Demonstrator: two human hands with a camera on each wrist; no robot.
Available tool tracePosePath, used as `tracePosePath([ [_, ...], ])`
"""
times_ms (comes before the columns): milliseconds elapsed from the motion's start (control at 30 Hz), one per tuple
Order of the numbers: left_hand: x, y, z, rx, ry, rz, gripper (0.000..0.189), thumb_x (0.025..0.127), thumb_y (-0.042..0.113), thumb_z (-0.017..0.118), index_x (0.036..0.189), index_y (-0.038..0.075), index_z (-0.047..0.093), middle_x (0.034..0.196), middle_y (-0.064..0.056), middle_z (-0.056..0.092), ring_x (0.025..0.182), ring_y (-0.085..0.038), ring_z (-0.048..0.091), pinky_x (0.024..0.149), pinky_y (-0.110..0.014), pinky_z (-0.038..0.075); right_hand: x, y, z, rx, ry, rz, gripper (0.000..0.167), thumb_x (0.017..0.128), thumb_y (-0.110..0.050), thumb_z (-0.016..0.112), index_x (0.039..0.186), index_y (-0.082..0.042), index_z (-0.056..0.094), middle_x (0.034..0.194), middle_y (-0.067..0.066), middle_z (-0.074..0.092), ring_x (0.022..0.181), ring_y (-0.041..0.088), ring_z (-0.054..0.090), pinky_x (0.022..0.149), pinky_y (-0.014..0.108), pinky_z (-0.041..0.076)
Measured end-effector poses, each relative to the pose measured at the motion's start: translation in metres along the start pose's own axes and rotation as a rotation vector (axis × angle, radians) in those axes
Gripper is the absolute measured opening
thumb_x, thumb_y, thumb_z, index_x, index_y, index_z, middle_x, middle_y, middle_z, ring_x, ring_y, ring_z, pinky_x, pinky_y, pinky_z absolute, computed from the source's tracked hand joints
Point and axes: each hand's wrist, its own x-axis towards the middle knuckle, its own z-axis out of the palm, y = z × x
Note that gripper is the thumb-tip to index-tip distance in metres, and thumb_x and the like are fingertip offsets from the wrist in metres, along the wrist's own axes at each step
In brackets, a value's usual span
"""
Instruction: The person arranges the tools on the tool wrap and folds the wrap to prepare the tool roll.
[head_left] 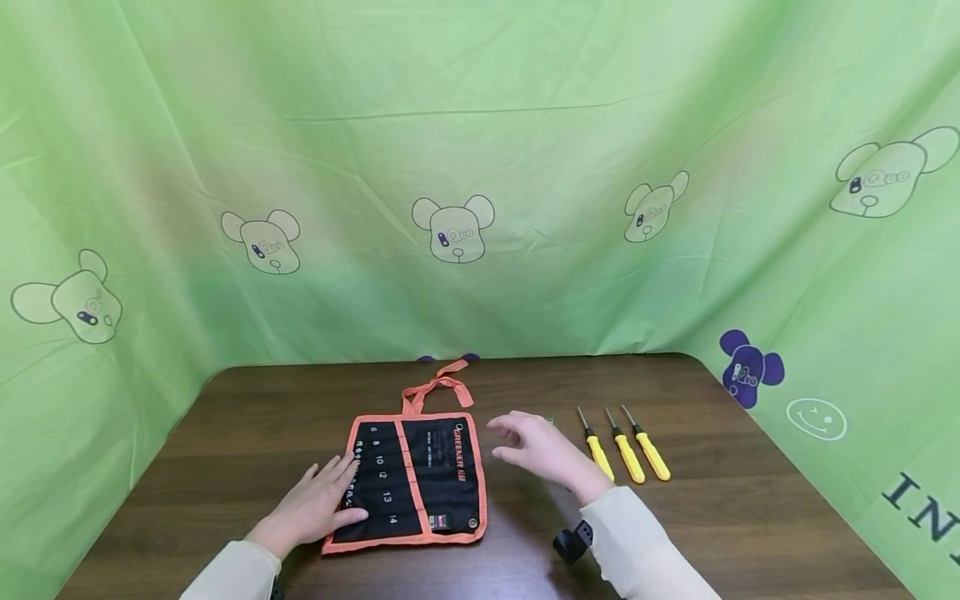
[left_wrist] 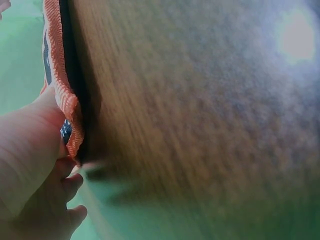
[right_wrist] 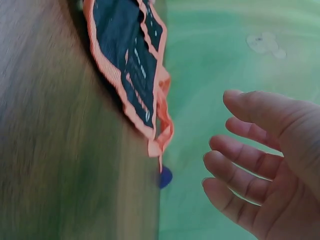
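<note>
A black tool pouch [head_left: 450, 492] with orange trim lies flat on the table, its printed numbers 6 to 14 down the left half. Orange tie straps [head_left: 431, 387] trail from its far edge. My left hand [head_left: 324, 504] rests on the pouch's left border with its fingers extended. To the right of the pouch, my right hand [head_left: 536, 446] hovers with loosely bent fingers; in the right wrist view nothing is between thumb and fingers. Several yellow-handled screwdrivers, including a left one [head_left: 600, 457], a middle one [head_left: 628, 457] and a right one [head_left: 651, 454], lie beyond the right hand.
The brown wooden table [head_left: 742, 517] ends at a green curtain [head_left: 525, 308] printed with bear heads, which hangs along the back and sides. A small green bit [head_left: 551, 419] shows just behind the right hand, mostly hidden. A black wrist camera [head_left: 572, 543] hangs at the right cuff.
</note>
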Motion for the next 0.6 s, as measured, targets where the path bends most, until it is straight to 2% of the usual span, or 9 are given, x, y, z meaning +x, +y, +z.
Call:
tracePosePath([
  [333, 0.002, 0.000, 0.001, 0.013, 0.000, -0.006, 0.076, 0.084, 0.048, 0.061, 0.133, -0.007, 0.042, 0.141, -0.021, 0.035, 0.130, -0.038, 0.029, 0.101, -0.057, 0.021, -0.008, 0.025, -0.004, -0.094, 0.088, 0.069, 0.033, 0.080, -0.012, 0.071, 0.110, -0.002, 0.063, 0.090, 0.007, 0.061, 0.077, 0.018, 0.056, 0.066, 0.034, 0.047],
  [600, 0.000, 0.000, 0.000, -0.002, 0.005, -0.002, 0.077, 0.083, 0.048, 0.061, 0.133, -0.007, 0.043, 0.141, -0.022, 0.035, 0.129, -0.039, 0.029, 0.101, -0.057, 0.020, -0.017, 0.045, -0.006, -0.066, 0.136, 0.126, 0.034, 0.080, -0.009, 0.071, 0.110, 0.002, 0.062, 0.089, 0.010, 0.062, 0.074, 0.016, 0.053, 0.066, 0.033, 0.046],
])
